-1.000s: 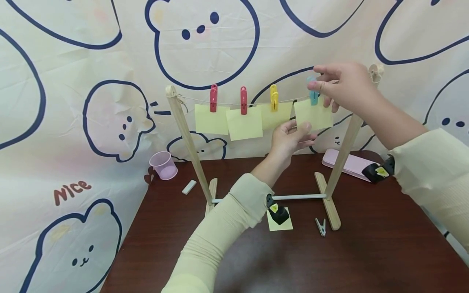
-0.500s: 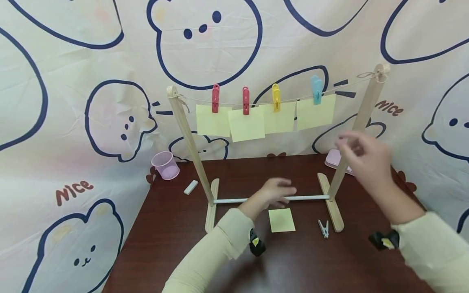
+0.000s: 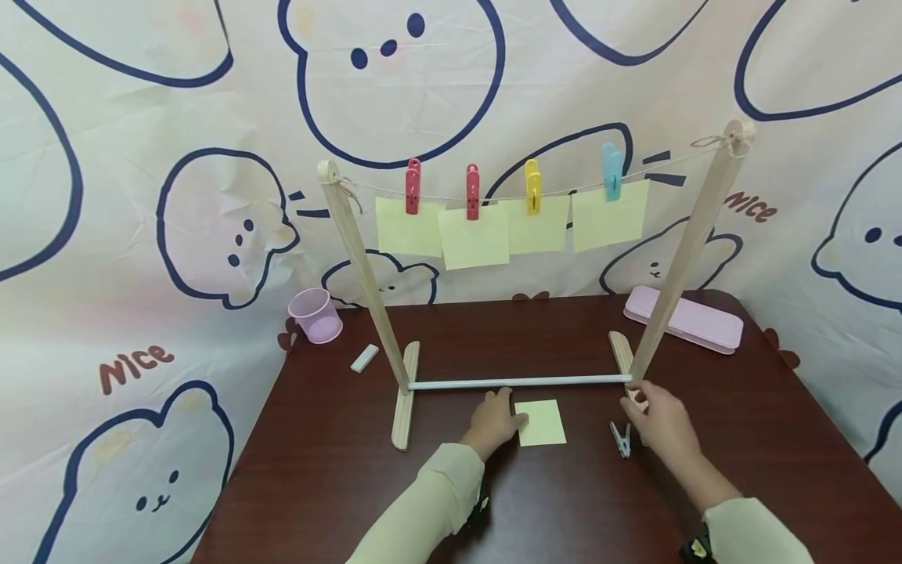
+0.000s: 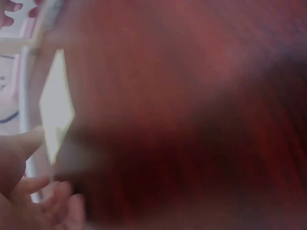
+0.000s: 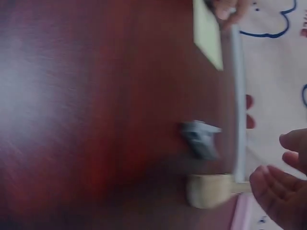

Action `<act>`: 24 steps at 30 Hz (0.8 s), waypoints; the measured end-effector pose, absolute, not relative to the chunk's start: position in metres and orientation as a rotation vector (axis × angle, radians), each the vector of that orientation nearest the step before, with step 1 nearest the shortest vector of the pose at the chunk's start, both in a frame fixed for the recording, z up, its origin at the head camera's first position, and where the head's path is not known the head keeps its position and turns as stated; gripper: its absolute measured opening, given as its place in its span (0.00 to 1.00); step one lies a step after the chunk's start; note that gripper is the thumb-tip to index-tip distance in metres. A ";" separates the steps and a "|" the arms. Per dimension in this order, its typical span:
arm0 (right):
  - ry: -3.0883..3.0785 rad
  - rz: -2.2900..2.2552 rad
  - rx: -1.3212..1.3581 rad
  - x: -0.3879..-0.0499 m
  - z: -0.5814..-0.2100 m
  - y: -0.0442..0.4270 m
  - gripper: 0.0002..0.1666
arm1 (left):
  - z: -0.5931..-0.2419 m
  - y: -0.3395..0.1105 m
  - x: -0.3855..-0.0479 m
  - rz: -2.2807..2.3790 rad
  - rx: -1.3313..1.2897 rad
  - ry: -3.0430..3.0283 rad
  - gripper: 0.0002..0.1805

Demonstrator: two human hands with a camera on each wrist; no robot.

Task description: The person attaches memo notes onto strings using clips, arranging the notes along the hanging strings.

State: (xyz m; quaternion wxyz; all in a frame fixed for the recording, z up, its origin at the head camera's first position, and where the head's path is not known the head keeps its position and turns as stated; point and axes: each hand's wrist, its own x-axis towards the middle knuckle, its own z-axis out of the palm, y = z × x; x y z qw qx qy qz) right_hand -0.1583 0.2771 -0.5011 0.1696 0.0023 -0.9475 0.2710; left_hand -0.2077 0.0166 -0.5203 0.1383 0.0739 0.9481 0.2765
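Note:
A yellow sticky note [image 3: 541, 423] lies on the table in front of the rack's white crossbar [image 3: 521, 382]. My left hand [image 3: 492, 423] is at its left edge, thumb over or touching that edge; blur in the left wrist view hides whether they touch. My right hand [image 3: 662, 419] hovers with loosely bent fingers by the rack's right foot [image 3: 620, 352], holding nothing. Just left of it lies a grey-blue clothespin [image 3: 621, 440], blurred in the right wrist view. Several notes hang from the string, held by two red clothespins [image 3: 413, 186], a yellow clothespin [image 3: 532, 186] and a light blue clothespin [image 3: 612, 171].
Two slanted wooden posts [image 3: 362, 274] carry the string. A lilac cup [image 3: 315, 316] and a white eraser-like block [image 3: 364, 358] are at the left. Behind the right post lies a pink case [image 3: 698, 321]. A bear-patterned cloth [image 3: 232, 345] backs the brown table [image 3: 338, 486].
Both hands have left the hanging note under the light blue clothespin and come down. The left hand has reached the note on the table; the right hand has dropped beside the grey-blue clothespin.

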 end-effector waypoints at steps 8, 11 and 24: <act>-2.834 0.664 -0.070 -0.158 -0.534 0.273 0.23 | -0.534 0.025 -0.206 0.569 0.294 2.908 0.35; -2.896 0.628 -0.087 -0.159 -0.536 0.270 0.26 | -0.534 0.025 -0.204 0.572 0.314 2.936 0.31; -3.093 0.573 0.103 -0.156 -0.533 0.257 0.26 | -0.534 0.027 -0.193 0.713 0.477 2.933 0.22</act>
